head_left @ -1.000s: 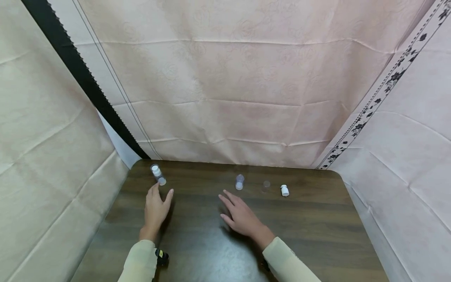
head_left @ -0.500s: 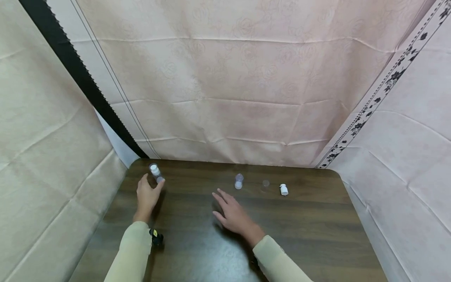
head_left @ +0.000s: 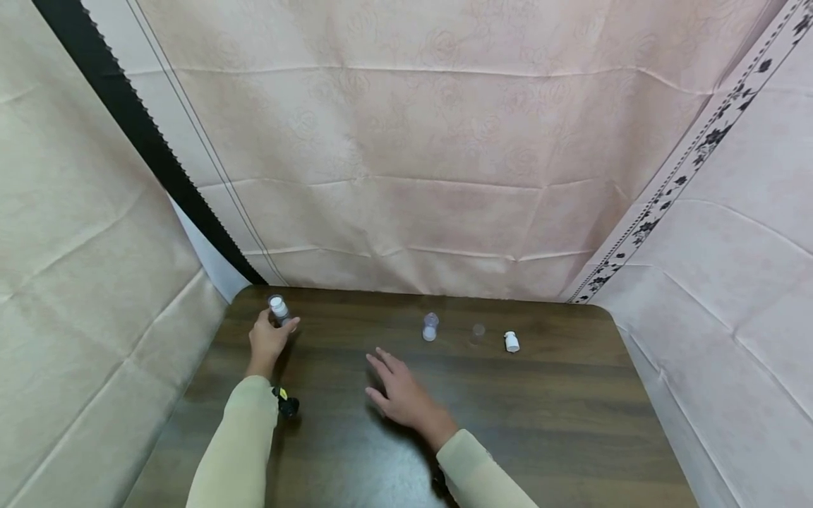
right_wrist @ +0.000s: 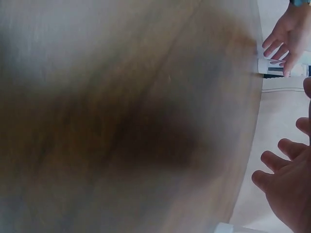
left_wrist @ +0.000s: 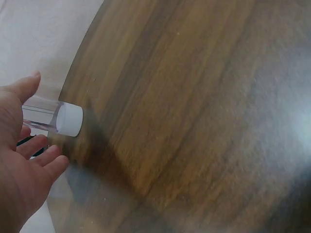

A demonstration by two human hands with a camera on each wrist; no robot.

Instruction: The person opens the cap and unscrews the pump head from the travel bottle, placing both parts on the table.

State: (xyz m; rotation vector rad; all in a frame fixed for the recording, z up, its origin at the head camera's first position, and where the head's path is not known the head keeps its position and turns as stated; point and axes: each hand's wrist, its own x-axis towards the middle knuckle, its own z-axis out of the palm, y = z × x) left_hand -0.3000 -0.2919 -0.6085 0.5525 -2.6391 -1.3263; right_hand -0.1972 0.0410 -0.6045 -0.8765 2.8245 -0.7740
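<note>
"At the far left corner of the table (head_left: 559, 416), what is that by your left hand (head_left: 267, 340)?"

"A clear container (head_left: 277, 306) with something white showing in its upper part. I have my thumb on one side of it and my fingers on the other. In the left wrist view its white end (left_wrist: 71, 120) shows beyond my thumb, toward the wood."

"Have you got hold of it?"

"My fingers look loose and spread there, not wrapped round it. Whether the thumb or a hidden finger touches it, I can't tell."

"And your right hand (head_left: 403, 396)?"

"Free of everything. I have it over the middle of the table, fingers apart, reaching out from my pale sleeve (head_left: 485, 469)."

"What lies closest to that one?"

"A smaller clear bottle (head_left: 430, 328) with a white lower part, beyond my fingertips and well apart from the container. To the right of it there's a faint see-through piece (head_left: 478, 334), hard to make out against the wood, and then a small white bottle (head_left: 512, 342)."

"And past the table?"

"Pale cloth (head_left: 413, 134) hangs behind the far edge, creased across."
</note>
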